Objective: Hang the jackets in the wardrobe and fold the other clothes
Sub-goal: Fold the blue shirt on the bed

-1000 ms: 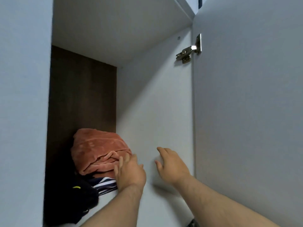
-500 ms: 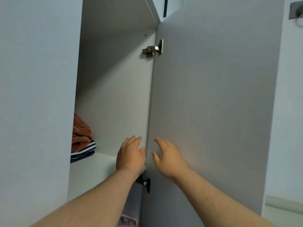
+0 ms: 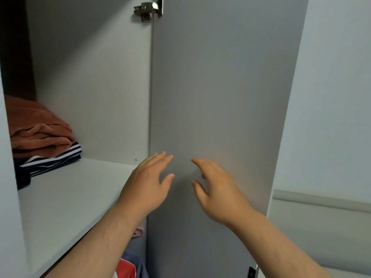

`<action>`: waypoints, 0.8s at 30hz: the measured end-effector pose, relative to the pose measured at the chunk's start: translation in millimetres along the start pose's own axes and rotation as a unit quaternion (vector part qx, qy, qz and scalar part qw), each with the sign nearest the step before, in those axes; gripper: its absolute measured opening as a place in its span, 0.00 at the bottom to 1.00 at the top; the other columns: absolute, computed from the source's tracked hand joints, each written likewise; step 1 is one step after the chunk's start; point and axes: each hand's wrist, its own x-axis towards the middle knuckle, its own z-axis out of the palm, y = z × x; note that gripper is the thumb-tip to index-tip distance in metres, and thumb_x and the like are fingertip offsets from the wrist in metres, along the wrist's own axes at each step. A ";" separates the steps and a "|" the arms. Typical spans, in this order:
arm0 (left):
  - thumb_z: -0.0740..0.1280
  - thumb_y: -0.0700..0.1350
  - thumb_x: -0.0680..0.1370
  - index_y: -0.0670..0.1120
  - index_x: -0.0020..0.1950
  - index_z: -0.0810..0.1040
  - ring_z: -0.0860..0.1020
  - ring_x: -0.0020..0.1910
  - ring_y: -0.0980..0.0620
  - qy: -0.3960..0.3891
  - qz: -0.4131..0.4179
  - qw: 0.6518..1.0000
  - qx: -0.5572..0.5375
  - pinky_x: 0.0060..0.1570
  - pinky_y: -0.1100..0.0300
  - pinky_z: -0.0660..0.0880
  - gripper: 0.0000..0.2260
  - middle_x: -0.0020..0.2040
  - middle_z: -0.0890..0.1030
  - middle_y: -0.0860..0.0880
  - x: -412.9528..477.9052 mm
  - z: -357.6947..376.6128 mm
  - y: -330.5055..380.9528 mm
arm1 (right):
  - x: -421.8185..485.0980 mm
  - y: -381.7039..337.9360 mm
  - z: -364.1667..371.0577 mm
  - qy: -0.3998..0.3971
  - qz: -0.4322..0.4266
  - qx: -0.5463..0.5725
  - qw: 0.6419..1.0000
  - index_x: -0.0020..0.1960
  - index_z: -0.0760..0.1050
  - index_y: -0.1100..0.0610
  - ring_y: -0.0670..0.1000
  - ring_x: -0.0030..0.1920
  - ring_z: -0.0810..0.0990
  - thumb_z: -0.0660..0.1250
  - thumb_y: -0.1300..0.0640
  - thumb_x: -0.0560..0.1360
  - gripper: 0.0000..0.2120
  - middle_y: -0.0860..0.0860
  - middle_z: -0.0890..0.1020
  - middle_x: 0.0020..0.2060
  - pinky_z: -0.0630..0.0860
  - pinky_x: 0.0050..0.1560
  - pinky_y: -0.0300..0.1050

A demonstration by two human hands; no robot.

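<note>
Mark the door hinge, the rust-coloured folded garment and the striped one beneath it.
door hinge (image 3: 148, 10), head view, metal arm.
rust-coloured folded garment (image 3: 38, 133), head view, front folds.
striped garment (image 3: 54, 158), head view, folded edge.

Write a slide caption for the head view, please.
Two empty hands, left and right, before the open wardrobe door.

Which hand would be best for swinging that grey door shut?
Probably the right hand. It is open and empty, spread in front of the door, nearer its free edge. The left hand, also open, sits by the hinge side, over the shelf.
</note>
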 end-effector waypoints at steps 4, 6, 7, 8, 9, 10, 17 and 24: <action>0.67 0.49 0.79 0.55 0.74 0.69 0.59 0.76 0.59 -0.007 -0.022 1.000 -0.003 0.67 0.72 0.48 0.23 0.76 0.66 0.57 -13.9 4.3 -11.5 | -16.5 3.7 11.3 -0.004 0.010 0.001 1.000 0.75 0.66 0.54 0.48 0.69 0.69 0.63 0.52 0.78 0.25 0.48 0.73 0.70 0.59 0.68 0.32; 0.68 0.49 0.79 0.55 0.74 0.71 0.61 0.74 0.61 -0.007 -0.024 1.000 -0.009 0.68 0.70 0.50 0.23 0.74 0.68 0.57 -22.1 9.1 -13.7 | -27.8 4.8 17.5 -0.008 0.023 0.007 1.000 0.74 0.67 0.54 0.47 0.69 0.69 0.63 0.53 0.78 0.25 0.49 0.73 0.69 0.53 0.67 0.24; 0.68 0.48 0.78 0.54 0.73 0.71 0.61 0.74 0.61 -0.008 -0.025 1.000 -0.014 0.69 0.69 0.52 0.23 0.74 0.69 0.57 -27.2 11.8 -13.5 | -33.7 5.1 20.4 -0.012 0.029 0.013 0.999 0.74 0.67 0.55 0.47 0.69 0.69 0.64 0.54 0.78 0.25 0.49 0.74 0.69 0.51 0.66 0.22; 0.69 0.48 0.78 0.54 0.73 0.72 0.62 0.74 0.61 -0.012 -0.027 0.999 -0.020 0.70 0.67 0.53 0.23 0.73 0.69 0.57 -32.6 14.8 -13.0 | -40.2 5.2 23.0 -0.017 0.036 0.017 0.999 0.74 0.68 0.56 0.47 0.69 0.69 0.65 0.55 0.78 0.25 0.50 0.74 0.69 0.50 0.66 0.21; 0.69 0.47 0.78 0.54 0.72 0.72 0.62 0.74 0.60 -0.019 -0.027 0.999 -0.028 0.70 0.66 0.54 0.22 0.72 0.70 0.58 -38.5 17.9 -11.8 | -47.9 4.1 24.7 -0.022 0.045 0.018 0.999 0.74 0.67 0.56 0.47 0.69 0.69 0.66 0.56 0.78 0.25 0.50 0.74 0.69 0.49 0.66 0.20; 0.70 0.47 0.78 0.53 0.72 0.73 0.63 0.73 0.60 -0.027 -0.028 0.998 -0.039 0.70 0.66 0.54 0.22 0.70 0.69 0.60 -44.6 20.6 -9.8 | -55.7 2.2 24.9 -0.026 0.058 0.020 0.998 0.75 0.67 0.55 0.47 0.69 0.69 0.66 0.56 0.79 0.25 0.49 0.73 0.70 0.50 0.66 0.20; 0.68 0.49 0.76 0.51 0.62 0.82 0.73 0.64 0.62 -0.024 -0.006 0.989 -0.146 0.65 0.69 0.62 0.15 0.62 0.75 0.62 -88.2 34.5 18.8 | -126.9 -10.4 6.3 -0.012 0.179 0.043 0.983 0.76 0.63 0.46 0.39 0.66 0.69 0.63 0.52 0.80 0.25 0.34 0.67 0.66 0.65 0.66 0.31; 0.65 0.49 0.74 0.47 0.56 0.84 0.80 0.54 0.51 -0.087 0.035 0.972 -0.215 0.59 0.57 0.72 0.15 0.57 0.83 0.53 -146.0 64.8 62.2 | -228.2 -10.8 -20.5 0.011 0.314 0.014 0.949 0.75 0.64 0.43 0.38 0.62 0.72 0.64 0.52 0.80 0.25 0.18 0.62 0.54 0.70 0.63 0.38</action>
